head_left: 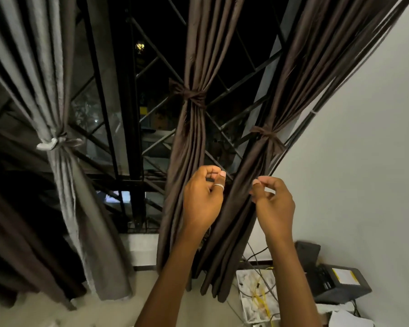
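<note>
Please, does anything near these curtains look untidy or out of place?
Yes. On the floor below the right curtain, yellow cables lie tangled over a white box. Also, the left curtain's tie is white, while the middle tie and the right tie are brown.

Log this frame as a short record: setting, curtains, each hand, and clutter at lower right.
setting: night-dark window behind a metal grille; white wall on the right
curtains: three, each knotted with a tie: grey curtain, middle brown curtain, right brown curtain
left hand: raised, fingers curled, before the middle brown curtain; grip unclear
right hand: raised, fingers curled, at the right brown curtain; grip unclear
lower right: black box, yellow cables
</note>
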### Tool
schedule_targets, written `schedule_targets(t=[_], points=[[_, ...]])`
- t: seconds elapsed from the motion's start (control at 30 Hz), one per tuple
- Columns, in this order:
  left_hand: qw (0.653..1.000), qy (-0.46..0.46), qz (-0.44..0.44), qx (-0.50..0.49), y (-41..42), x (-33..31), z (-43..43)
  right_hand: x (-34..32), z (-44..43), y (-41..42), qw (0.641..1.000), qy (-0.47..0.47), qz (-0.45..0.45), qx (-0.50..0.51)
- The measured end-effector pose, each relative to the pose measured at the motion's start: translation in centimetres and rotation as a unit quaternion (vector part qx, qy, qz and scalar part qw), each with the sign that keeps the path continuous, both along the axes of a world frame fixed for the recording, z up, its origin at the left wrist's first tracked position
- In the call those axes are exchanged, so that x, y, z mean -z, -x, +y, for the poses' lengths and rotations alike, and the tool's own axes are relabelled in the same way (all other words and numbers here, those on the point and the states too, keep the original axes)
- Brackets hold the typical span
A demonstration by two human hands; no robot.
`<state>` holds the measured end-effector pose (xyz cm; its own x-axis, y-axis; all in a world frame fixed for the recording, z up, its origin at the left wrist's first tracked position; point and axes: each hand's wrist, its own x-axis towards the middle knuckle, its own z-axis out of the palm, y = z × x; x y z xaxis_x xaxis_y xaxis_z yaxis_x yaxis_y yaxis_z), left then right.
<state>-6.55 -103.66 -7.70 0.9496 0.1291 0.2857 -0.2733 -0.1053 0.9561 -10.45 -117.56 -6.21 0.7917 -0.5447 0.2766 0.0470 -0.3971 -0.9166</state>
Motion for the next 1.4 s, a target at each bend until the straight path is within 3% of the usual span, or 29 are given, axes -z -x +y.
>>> schedule_targets(t=[0.53,0.8,1.2,1.4], points=[[0.989,-0.026,0.096,-0.107,2.0,5.6,6.3,6.7,7.5,-3.8,0.979,-0.035,0.083,-0.184],[0.958,-0.024,0.209,-0.195,4.2,11.0,11.8,13.4,14.7,-4.6,0.936,-0.072,0.171,-0.300],[0.914,0.009,0.267,-0.306,14.7,15.7,21.4,18.0,26.2,2.4,0.859,-0.032,0.261,-0.438],[0.903,0.036,0.274,-0.329,18.4,16.6,29.9,18.2,35.4,5.5,0.844,0.010,0.263,-0.467]])
